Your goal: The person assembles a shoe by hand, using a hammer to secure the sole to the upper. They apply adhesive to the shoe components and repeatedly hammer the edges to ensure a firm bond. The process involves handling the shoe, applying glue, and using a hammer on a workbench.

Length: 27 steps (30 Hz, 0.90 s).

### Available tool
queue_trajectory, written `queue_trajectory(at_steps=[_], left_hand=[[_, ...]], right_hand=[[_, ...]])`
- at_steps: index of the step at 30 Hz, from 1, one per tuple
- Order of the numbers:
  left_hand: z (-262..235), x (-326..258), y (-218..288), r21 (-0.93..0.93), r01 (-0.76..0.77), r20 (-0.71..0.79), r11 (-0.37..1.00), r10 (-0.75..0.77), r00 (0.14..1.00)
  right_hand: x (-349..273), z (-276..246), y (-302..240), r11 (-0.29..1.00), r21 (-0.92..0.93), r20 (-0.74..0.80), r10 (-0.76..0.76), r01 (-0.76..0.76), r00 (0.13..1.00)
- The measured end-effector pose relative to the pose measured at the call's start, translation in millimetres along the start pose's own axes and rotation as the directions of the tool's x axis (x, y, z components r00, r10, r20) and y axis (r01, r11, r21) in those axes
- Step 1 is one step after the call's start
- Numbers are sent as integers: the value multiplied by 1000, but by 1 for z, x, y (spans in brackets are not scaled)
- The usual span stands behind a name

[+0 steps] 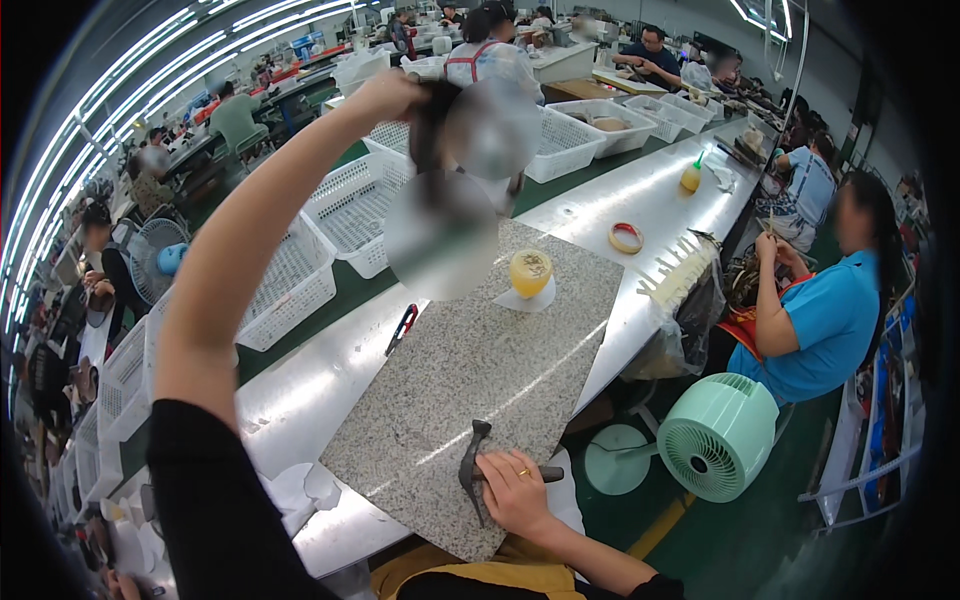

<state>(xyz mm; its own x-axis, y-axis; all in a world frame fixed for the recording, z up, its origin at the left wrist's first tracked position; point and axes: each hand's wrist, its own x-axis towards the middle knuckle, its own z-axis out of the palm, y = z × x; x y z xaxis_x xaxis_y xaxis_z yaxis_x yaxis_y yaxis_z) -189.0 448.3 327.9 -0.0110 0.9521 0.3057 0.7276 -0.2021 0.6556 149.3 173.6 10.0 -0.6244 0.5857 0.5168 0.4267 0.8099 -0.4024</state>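
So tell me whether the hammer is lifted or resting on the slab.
Resting: the hammer lies flat on the granite slab, the right hand gripping its handle.

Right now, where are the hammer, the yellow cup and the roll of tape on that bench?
hammer point(472, 462): head view, on its dark metal head, above the right hand.
yellow cup point(530, 272): head view, on its side wall.
roll of tape point(626, 238): head view, on its ring.

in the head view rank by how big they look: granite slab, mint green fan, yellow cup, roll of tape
1. granite slab
2. mint green fan
3. yellow cup
4. roll of tape
The cup and tape look close in size, and the tape lies farther away, so their order is unsure.
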Motion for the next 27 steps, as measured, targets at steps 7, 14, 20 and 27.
queue_trajectory(at_steps=[7,14,20,27], left_hand=[[46,10,-5,139,-199,-212,970,225,951],[-3,-237,-78,662,-10,263,749,-220,939],[-133,-499,-91,487,683,-153,544,-717,680],[-145,-664,-51,259,843,-221,472,-821,527]], right_hand=[[-3,0,3,1000,-10,-24,21,-21,999],[-2,2,2,1000,18,29,23,-23,999],[-2,7,8,997,-67,93,-34,41,995],[31,13,44,984,-175,102,-21,39,995]])
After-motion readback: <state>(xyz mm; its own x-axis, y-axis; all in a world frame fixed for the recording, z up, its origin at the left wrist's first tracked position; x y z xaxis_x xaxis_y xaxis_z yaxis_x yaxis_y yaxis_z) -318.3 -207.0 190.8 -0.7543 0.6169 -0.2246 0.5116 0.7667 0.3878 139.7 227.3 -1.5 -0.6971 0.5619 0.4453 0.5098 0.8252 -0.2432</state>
